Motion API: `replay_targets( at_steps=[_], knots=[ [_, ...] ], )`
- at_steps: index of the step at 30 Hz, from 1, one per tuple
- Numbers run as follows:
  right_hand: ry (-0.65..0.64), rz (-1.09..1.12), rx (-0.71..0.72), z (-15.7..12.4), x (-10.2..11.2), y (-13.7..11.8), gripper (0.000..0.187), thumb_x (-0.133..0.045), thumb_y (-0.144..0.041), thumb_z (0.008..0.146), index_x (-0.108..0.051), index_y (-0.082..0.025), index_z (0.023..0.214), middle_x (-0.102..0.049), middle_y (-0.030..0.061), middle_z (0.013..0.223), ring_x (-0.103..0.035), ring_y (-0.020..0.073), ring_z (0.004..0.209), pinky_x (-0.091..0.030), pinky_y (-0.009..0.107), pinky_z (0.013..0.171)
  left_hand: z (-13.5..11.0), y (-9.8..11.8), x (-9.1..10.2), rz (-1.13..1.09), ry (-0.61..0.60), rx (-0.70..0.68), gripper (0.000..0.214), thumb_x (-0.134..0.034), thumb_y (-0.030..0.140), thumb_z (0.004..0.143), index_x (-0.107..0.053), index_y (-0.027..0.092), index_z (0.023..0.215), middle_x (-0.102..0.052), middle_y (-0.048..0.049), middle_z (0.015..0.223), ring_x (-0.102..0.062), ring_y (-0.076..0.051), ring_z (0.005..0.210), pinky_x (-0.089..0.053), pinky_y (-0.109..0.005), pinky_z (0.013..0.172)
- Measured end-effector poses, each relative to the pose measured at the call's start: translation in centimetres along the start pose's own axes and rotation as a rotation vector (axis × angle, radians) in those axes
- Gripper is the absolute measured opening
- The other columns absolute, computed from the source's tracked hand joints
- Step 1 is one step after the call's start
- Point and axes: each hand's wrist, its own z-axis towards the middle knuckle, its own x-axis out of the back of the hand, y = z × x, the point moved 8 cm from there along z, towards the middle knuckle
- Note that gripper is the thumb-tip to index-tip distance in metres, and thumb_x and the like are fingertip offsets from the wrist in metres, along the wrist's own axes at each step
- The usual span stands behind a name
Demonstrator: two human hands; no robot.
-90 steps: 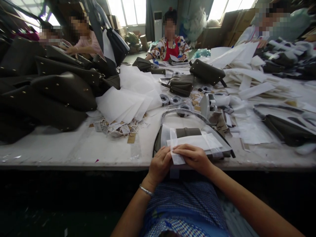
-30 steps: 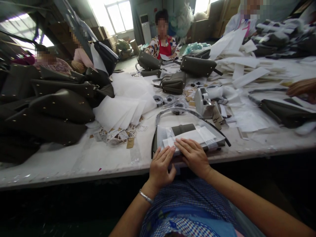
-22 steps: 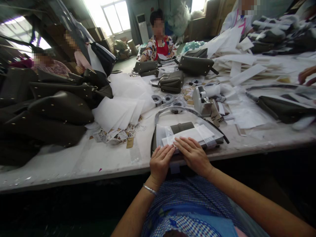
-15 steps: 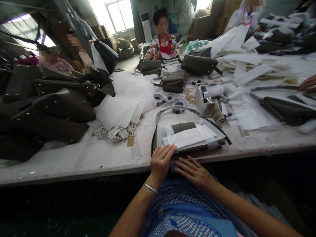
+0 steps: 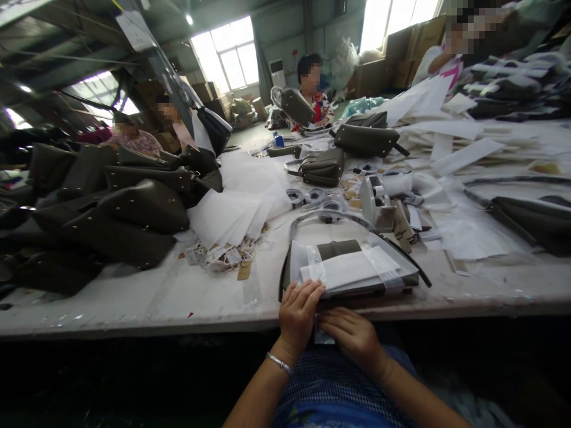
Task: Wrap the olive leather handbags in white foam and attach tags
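Observation:
A dark olive handbag lies at the table's front edge, its wrapped handle arching away from me. White paper is fixed over its front by clear tape. My left hand has its fingers curled over the bag's lower left edge; its thumb is hidden. Just below the edge, my right hand holds its fingers together against a small clear plastic piece. What lies under those fingers is partly hidden.
Dark handbags are heaped at left beside white sheets and tangled tags. Tape rolls and a tape dispenser stand behind my bag. Another handbag lies at right. Co-workers sit across the table.
My right hand's spread fingers have come together near the plastic piece at the table edge. My left hand stays on the bag. The camera has tilted up; a co-worker opposite now has a bag raised.

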Motion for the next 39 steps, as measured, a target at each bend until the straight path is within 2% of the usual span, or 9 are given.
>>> replay_targets(
  at_steps=[3,10,16,21,26,30,34,39],
  knots=[
    [0.000,0.041,-0.050,-0.2,0.3,-0.6,0.023,-0.052,-0.009,0.095,-0.071,-0.020,0.103,-0.077,0.0038,0.097,-0.072,0.0180,0.091,-0.057,0.034,0.086,0.0,0.0,-0.1,0.007,0.021,0.009,0.030,-0.054,0.013,0.095,-0.064,0.027,0.120,-0.072,0.0003,0.118,-0.065,-0.016,0.113,-0.043,-0.039,0.107],
    [-0.029,0.086,-0.061,-0.2,0.6,-2.4,0.027,-0.046,-0.010,0.096,-0.070,-0.021,0.102,-0.078,0.0026,0.093,-0.074,0.0170,0.084,-0.060,0.032,0.079,0.0,0.1,-0.2,0.018,0.048,0.017,0.030,-0.055,0.013,0.094,-0.065,0.029,0.118,-0.073,0.0014,0.115,-0.066,-0.016,0.110,-0.045,-0.038,0.105],
    [-0.082,0.087,-0.078,-0.4,1.1,-3.0,0.028,-0.046,-0.010,0.095,-0.070,-0.021,0.104,-0.078,0.0035,0.096,-0.074,0.0163,0.088,-0.060,0.030,0.082,0.1,0.0,-0.1,0.014,0.043,0.012,0.029,-0.055,0.014,0.095,-0.065,0.028,0.118,-0.073,0.0015,0.116,-0.065,-0.016,0.111,-0.042,-0.039,0.106],
    [-0.106,0.105,-0.085,0.3,2.7,-2.7,0.032,-0.044,-0.007,0.094,-0.070,-0.022,0.107,-0.077,0.0022,0.099,-0.073,0.0146,0.091,-0.058,0.029,0.086,0.0,-0.1,-0.3,0.011,0.021,0.014,0.029,-0.055,0.016,0.095,-0.064,0.029,0.120,-0.073,0.0020,0.117,-0.064,-0.015,0.113,-0.042,-0.038,0.107],
    [-0.116,0.110,-0.139,2.6,4.9,-0.5,0.030,-0.048,-0.010,0.094,-0.071,-0.025,0.106,-0.077,0.0014,0.100,-0.073,0.0153,0.090,-0.058,0.028,0.084,0.0,0.0,-0.3,0.011,0.020,0.002,0.029,-0.054,0.016,0.095,-0.064,0.028,0.120,-0.072,0.0001,0.117,-0.064,-0.017,0.113,-0.044,-0.039,0.106],
    [-0.114,0.123,-0.205,5.2,5.6,1.7,0.028,-0.051,-0.012,0.092,-0.073,-0.027,0.100,-0.077,0.0000,0.093,-0.072,0.0161,0.086,-0.057,0.027,0.081,-0.2,0.1,-0.2,0.039,0.023,-0.010,0.031,-0.057,0.014,0.093,-0.065,0.028,0.120,-0.070,-0.0033,0.120,-0.063,-0.020,0.113,-0.047,-0.041,0.105],
    [-0.129,0.070,-0.288,7.7,5.1,4.2,0.026,-0.055,-0.011,0.088,-0.074,-0.027,0.092,-0.077,-0.0013,0.086,-0.071,0.0160,0.078,-0.055,0.028,0.077,-0.2,-0.1,-0.3,0.032,0.025,0.015,0.032,-0.061,0.012,0.090,-0.066,0.029,0.116,-0.070,-0.0032,0.110,-0.064,-0.020,0.106,-0.048,-0.041,0.104],
    [-0.163,-0.010,-0.378,9.7,3.3,7.4,0.023,-0.063,-0.005,0.078,-0.073,-0.026,0.079,-0.075,-0.0030,0.080,-0.069,0.0171,0.080,-0.049,0.031,0.083,0.0,-0.7,-0.2,-0.036,0.031,0.063,0.019,-0.056,0.012,0.092,-0.068,0.024,0.102,-0.071,-0.0029,0.101,-0.064,-0.019,0.095,-0.048,-0.040,0.100]
  ],
)
